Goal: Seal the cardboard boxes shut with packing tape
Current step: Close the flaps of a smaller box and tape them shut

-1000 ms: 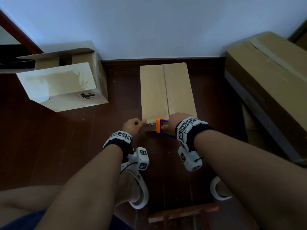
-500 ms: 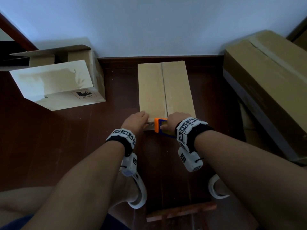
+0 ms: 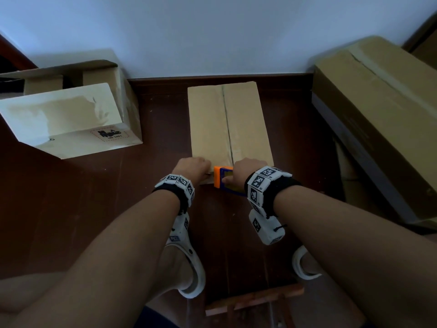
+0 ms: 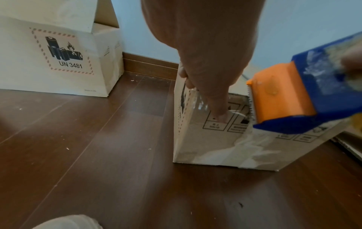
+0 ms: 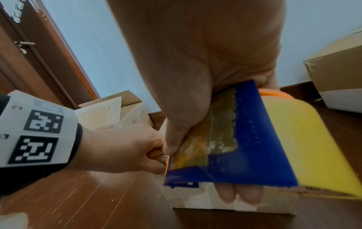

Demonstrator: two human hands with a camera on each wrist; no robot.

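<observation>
A brown cardboard box (image 3: 227, 124) lies on the dark wood floor, its flaps shut along a middle seam. At its near edge my left hand (image 3: 194, 168) has its fingers curled over the top. Its thumb (image 4: 219, 114) pins the end of clear tape (image 4: 197, 103) to the box's front face (image 4: 215, 147). Right beside it, my right hand (image 3: 238, 171) grips a blue and orange tape dispenser (image 3: 220, 179) at the near end of the seam. The dispenser's orange toothed end (image 4: 278, 96) points at my left thumb. Its yellow roll (image 5: 303, 139) sits behind the blue frame (image 5: 245, 147).
A white box (image 3: 71, 119) with a UN 3481 label and raised flaps stands at the left. A large cardboard box (image 3: 378, 114) fills the right. The wall and skirting (image 3: 212, 78) close the far side. White shoes (image 3: 189, 268) and a wooden piece (image 3: 253, 299) are near me.
My left hand has moved from beside the box's near corner onto its near edge, bringing the tape end down on the front face. The right hand and dispenser have stayed about in place.
</observation>
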